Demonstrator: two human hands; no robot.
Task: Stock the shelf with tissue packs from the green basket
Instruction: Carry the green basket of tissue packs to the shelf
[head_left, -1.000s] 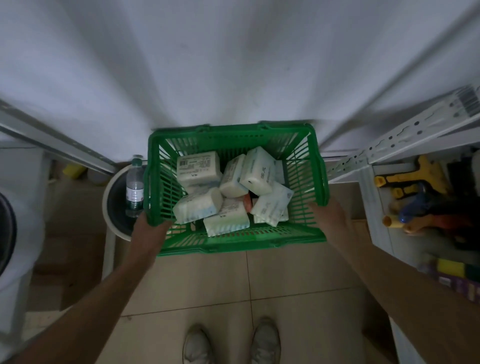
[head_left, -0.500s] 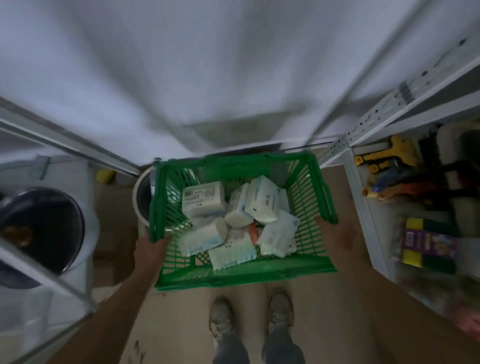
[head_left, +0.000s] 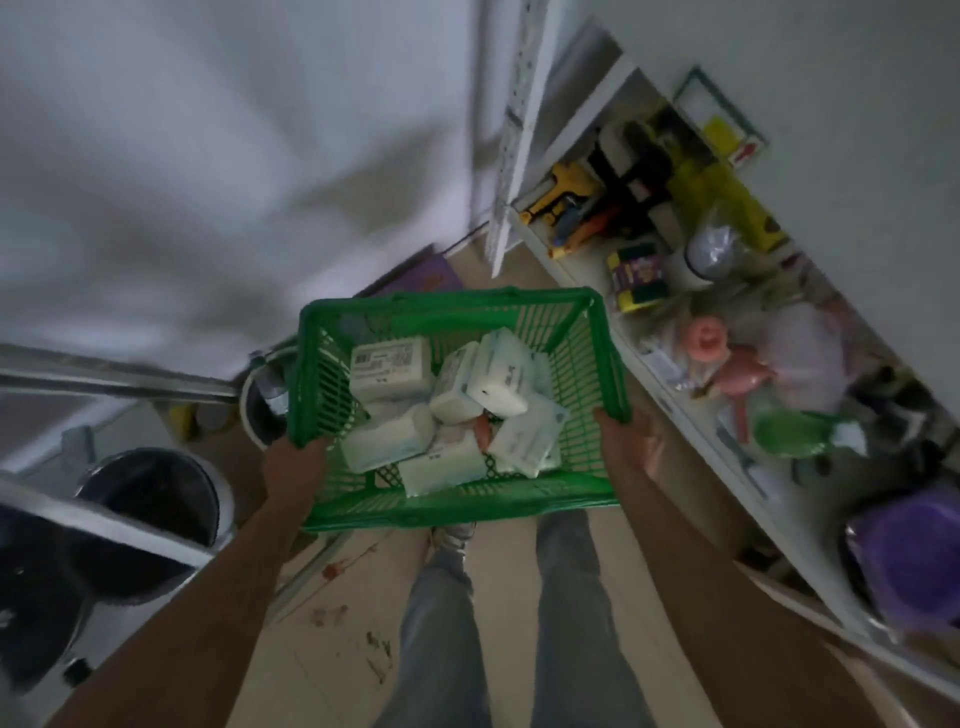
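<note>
The white metal shelf unit (head_left: 670, 384) on the right is crowded with tools and toys, so the person seems to carry the one green slatted plastic basket (head_left: 457, 506) level at waist height to reach a free spot with nothing spilling. Its weight is shared, the left hand (head_left: 293, 467) clenched on the near-left rim, the right hand (head_left: 626, 441) grasping the right rim. Inside lie about seven white plastic-wrapped tissue packs (head_left: 389, 366), jumbled, none shelved yet.

White shelf (head_left: 670, 382): yellow tool (head_left: 558, 195), pink doll (head_left: 704, 340), purple tub (head_left: 914, 566).
</note>
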